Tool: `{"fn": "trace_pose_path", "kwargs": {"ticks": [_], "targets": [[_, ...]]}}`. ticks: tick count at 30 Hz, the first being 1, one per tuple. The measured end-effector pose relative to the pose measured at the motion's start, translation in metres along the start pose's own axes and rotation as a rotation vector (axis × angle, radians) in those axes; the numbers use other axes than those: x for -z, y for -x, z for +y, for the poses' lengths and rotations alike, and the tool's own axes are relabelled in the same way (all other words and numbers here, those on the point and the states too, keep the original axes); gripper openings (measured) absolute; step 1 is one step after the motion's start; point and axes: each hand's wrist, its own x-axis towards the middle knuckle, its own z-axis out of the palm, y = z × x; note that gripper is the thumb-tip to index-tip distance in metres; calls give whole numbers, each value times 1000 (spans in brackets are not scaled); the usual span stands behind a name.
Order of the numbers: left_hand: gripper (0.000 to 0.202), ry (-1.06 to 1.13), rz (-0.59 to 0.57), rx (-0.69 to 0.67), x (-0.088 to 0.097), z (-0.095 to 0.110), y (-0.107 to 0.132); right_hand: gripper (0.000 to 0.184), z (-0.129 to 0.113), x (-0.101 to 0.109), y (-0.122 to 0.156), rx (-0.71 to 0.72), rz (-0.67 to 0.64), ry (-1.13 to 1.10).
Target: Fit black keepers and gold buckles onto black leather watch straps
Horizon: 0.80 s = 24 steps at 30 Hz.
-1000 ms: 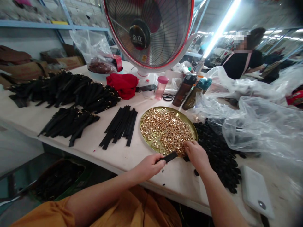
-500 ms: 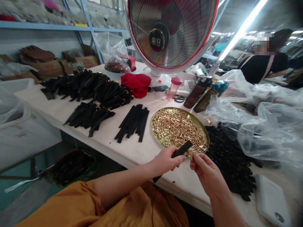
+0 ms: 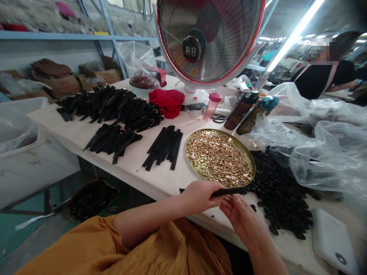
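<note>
My left hand (image 3: 202, 195) is closed around a black strap (image 3: 233, 191), which lies nearly level and sticks out past my fingers on both sides. My right hand (image 3: 239, 214) is just below the strap's right part, its fingertips pinched on a small gold buckle (image 3: 227, 198) that is mostly hidden. The two hands meet at the fingertips. Right behind them stands a round gold tray (image 3: 197, 175) heaped with gold buckles (image 3: 222, 156). Loose black straps (image 3: 164, 147) lie in a bundle left of the tray.
Piles of black straps with gold buckles (image 3: 110, 107) cover the table's left. Small black pieces (image 3: 283, 198) are heaped at right, near a white power bank (image 3: 332, 240) and plastic bags (image 3: 321, 149). A heater fan (image 3: 192, 47), bottles (image 3: 242, 109) and red cloth (image 3: 166, 102) stand behind.
My right hand has moved left and down, bringing the buckle under the strap. The strap has turned from slanting upward to nearly level. The view has shifted slightly.
</note>
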Motion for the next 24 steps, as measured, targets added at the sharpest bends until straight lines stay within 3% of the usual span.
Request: {"fn": "trace_pose_path", "kwargs": {"ticks": [4, 9, 14, 19, 24], "targets": [[22, -27, -69, -1, 3, 1, 1, 24, 4, 4, -3, -123, 13, -142], [33, 3, -142, 154, 1, -9, 9, 27, 10, 8, -12, -32, 195, -302], [29, 75, -237, 173, -5, -18, 12, 24, 16, 4, -11, -20, 198, -321], [26, 49, -320, 156, -2, -17, 9, 23, 22, 0, -4, 15, 253, -210], [17, 186, -320, 170, 0, -9, 7, 23, 30, -8, 6, 136, 191, 164]]}}
